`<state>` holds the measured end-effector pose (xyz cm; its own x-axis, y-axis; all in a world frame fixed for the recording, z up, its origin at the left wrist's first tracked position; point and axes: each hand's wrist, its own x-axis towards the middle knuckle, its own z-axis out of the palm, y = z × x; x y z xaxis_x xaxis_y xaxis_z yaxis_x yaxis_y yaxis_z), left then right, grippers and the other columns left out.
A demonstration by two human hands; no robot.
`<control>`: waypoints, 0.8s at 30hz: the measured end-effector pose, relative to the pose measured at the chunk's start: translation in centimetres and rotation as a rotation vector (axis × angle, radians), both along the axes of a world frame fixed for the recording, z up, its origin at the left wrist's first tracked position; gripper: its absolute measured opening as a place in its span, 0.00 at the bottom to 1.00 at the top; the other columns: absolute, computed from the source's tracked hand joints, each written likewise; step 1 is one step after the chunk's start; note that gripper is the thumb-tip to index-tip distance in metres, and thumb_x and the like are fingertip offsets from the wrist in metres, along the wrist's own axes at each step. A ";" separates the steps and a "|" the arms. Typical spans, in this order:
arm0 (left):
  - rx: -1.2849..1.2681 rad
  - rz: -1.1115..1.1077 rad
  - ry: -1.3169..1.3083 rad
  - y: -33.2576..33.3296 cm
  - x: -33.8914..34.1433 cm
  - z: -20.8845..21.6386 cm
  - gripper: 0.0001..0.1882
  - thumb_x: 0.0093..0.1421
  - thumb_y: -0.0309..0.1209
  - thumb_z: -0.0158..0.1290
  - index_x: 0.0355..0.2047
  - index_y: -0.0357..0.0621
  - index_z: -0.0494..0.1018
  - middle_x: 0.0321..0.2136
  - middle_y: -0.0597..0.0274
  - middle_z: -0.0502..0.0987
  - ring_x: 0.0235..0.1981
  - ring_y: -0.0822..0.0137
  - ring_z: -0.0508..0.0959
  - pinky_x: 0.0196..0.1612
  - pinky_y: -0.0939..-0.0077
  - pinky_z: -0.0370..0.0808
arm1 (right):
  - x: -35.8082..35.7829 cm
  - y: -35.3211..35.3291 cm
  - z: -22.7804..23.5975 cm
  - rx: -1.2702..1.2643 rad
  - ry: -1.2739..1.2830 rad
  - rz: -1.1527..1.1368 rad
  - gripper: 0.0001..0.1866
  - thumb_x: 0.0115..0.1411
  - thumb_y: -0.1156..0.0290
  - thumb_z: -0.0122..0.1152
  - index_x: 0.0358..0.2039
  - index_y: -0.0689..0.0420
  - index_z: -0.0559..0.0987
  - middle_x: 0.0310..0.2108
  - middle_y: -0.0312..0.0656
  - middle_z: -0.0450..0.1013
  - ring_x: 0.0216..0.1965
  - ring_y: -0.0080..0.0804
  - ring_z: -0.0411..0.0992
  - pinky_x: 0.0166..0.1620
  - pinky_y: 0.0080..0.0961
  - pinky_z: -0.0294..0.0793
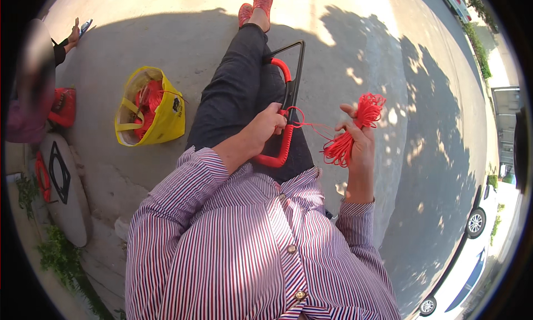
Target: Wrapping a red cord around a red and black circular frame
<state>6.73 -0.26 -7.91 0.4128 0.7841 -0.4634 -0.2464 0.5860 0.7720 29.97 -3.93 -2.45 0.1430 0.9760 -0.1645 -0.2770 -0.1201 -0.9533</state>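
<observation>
Across my lap lies a black frame (301,64) with rounded corners, partly wrapped in tight coils of red cord (284,148). My left hand (266,126) is closed on the frame's side, thumb and fingers pinching where the wrapping ends. From there a loose loop and a strand of red cord run right to a bundle of looped red cord (369,110). My right hand (360,145) grips this bundle around its middle, above my right thigh, and loops hang out on both sides of the fist.
A yellow bag (166,120) holding red cord stands left of my legs. On a stone slab (78,214) lie another black frame (58,173) and a red-wrapped piece (41,175). Another person's hand (73,34) shows at upper left, near a red bag (64,106). Cars (476,223) are parked right.
</observation>
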 end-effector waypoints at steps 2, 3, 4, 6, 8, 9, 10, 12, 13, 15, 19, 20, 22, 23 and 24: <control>-0.024 0.015 -0.017 -0.1 0.1 -0.3 0.26 0.50 0.21 0.44 0.53 0.30 0.62 0.29 0.66 0.67 0.28 0.74 0.66 0.35 0.82 0.67 | -4.3 0.2 -1.7 -0.089 -0.114 0.315 0.09 0.61 0.77 0.52 0.43 0.61 0.68 0.41 0.43 0.72 0.28 0.23 0.71 0.28 0.17 0.70; -0.048 0.032 -0.043 -0.1 -0.1 -0.5 0.26 0.50 0.21 0.44 0.52 0.30 0.62 0.29 0.66 0.67 0.28 0.74 0.66 0.35 0.82 0.66 | -5.2 0.2 -1.5 -0.110 -0.129 0.366 0.08 0.61 0.78 0.52 0.41 0.61 0.68 0.35 0.40 0.71 0.25 0.21 0.70 0.26 0.17 0.69; -0.048 0.026 -0.042 0.0 -0.1 -0.3 0.26 0.50 0.21 0.44 0.52 0.30 0.62 0.29 0.66 0.67 0.28 0.74 0.66 0.35 0.82 0.66 | -5.5 0.2 -0.6 -0.134 -0.154 0.412 0.07 0.61 0.78 0.53 0.40 0.61 0.69 0.29 0.37 0.71 0.23 0.20 0.68 0.25 0.17 0.68; -0.057 0.048 -0.079 -0.2 -0.2 0.0 0.23 0.51 0.20 0.44 0.49 0.32 0.64 0.27 0.67 0.67 0.27 0.75 0.66 0.33 0.82 0.64 | -4.6 0.3 1.8 -0.085 -0.047 0.405 0.07 0.60 0.78 0.54 0.40 0.61 0.69 0.26 0.35 0.68 0.21 0.19 0.66 0.24 0.17 0.67; -0.095 0.055 -0.088 0.0 -0.1 -0.1 0.22 0.51 0.20 0.43 0.48 0.32 0.65 0.25 0.68 0.67 0.27 0.75 0.65 0.32 0.83 0.64 | -4.5 0.1 3.4 -0.032 0.053 0.394 0.07 0.60 0.78 0.54 0.39 0.61 0.69 0.23 0.33 0.66 0.19 0.17 0.65 0.23 0.17 0.66; -0.132 0.068 -0.097 0.1 -0.1 -0.1 0.21 0.50 0.20 0.43 0.47 0.33 0.66 0.24 0.68 0.67 0.27 0.76 0.65 0.31 0.83 0.63 | -4.9 -0.3 3.9 -0.053 0.057 0.431 0.07 0.59 0.80 0.54 0.38 0.61 0.69 0.22 0.33 0.65 0.18 0.17 0.63 0.22 0.17 0.64; -0.131 0.062 -0.103 0.1 0.3 -0.3 0.21 0.50 0.20 0.43 0.47 0.33 0.66 0.24 0.68 0.67 0.27 0.76 0.65 0.31 0.83 0.63 | -5.2 -0.9 4.6 -0.074 0.056 0.465 0.07 0.58 0.81 0.54 0.37 0.61 0.69 0.22 0.33 0.65 0.17 0.16 0.62 0.20 0.17 0.62; -0.107 0.045 -0.038 0.1 0.4 -0.6 0.21 0.49 0.21 0.43 0.46 0.35 0.66 0.22 0.70 0.65 0.26 0.76 0.65 0.29 0.84 0.61 | -6.1 -2.0 5.8 -0.105 0.116 0.566 0.08 0.55 0.84 0.53 0.36 0.60 0.69 0.21 0.32 0.64 0.17 0.15 0.60 0.20 0.16 0.59; -0.108 0.048 -0.040 0.1 0.4 -0.5 0.21 0.49 0.21 0.43 0.46 0.35 0.66 0.22 0.70 0.65 0.26 0.76 0.65 0.29 0.84 0.61 | -6.4 -2.9 6.3 -0.111 0.167 0.522 0.09 0.55 0.85 0.52 0.35 0.60 0.69 0.21 0.32 0.63 0.17 0.15 0.59 0.20 0.16 0.57; -0.148 0.104 -0.047 0.1 0.5 -0.4 0.22 0.47 0.21 0.45 0.46 0.35 0.67 0.24 0.70 0.67 0.27 0.76 0.66 0.31 0.84 0.64 | -5.4 -3.3 5.7 -0.078 0.293 0.485 0.07 0.54 0.84 0.50 0.34 0.60 0.69 0.20 0.31 0.61 0.16 0.15 0.57 0.19 0.16 0.55; -0.096 0.109 0.108 -0.4 0.4 0.9 0.23 0.47 0.20 0.47 0.47 0.37 0.68 0.28 0.67 0.71 0.30 0.72 0.69 0.39 0.79 0.67 | -5.5 -2.3 7.7 -0.091 0.239 0.310 0.06 0.54 0.77 0.53 0.33 0.60 0.67 0.19 0.35 0.62 0.16 0.19 0.58 0.18 0.19 0.55; 0.474 0.233 0.535 -1.1 0.7 1.2 0.22 0.49 0.21 0.49 0.47 0.38 0.68 0.31 0.65 0.73 0.32 0.69 0.71 0.43 0.75 0.67 | -5.6 -2.1 8.5 -0.093 0.240 0.312 0.06 0.54 0.77 0.53 0.33 0.60 0.67 0.19 0.35 0.62 0.16 0.19 0.58 0.18 0.19 0.55; 1.051 0.341 0.940 -1.6 1.1 2.4 0.21 0.50 0.22 0.51 0.47 0.39 0.69 0.34 0.63 0.74 0.34 0.67 0.73 0.48 0.71 0.66 | -5.4 -1.8 9.9 0.188 0.544 0.537 0.11 0.52 0.72 0.55 0.33 0.61 0.66 0.21 0.40 0.65 0.17 0.25 0.62 0.20 0.21 0.59; 1.050 0.217 0.775 -1.7 1.1 4.4 0.20 0.50 0.24 0.53 0.46 0.40 0.69 0.33 0.62 0.75 0.37 0.65 0.73 0.51 0.68 0.64 | -5.3 -1.9 10.0 0.252 0.568 0.507 0.13 0.50 0.68 0.57 0.33 0.63 0.69 0.24 0.45 0.67 0.20 0.31 0.66 0.23 0.23 0.63; 1.042 0.097 0.609 -1.7 1.0 6.1 0.18 0.51 0.25 0.55 0.44 0.41 0.70 0.33 0.62 0.76 0.39 0.63 0.74 0.54 0.66 0.61 | -4.6 -1.4 9.4 0.250 0.571 0.505 0.13 0.50 0.68 0.57 0.33 0.63 0.69 0.24 0.45 0.67 0.20 0.31 0.66 0.23 0.23 0.63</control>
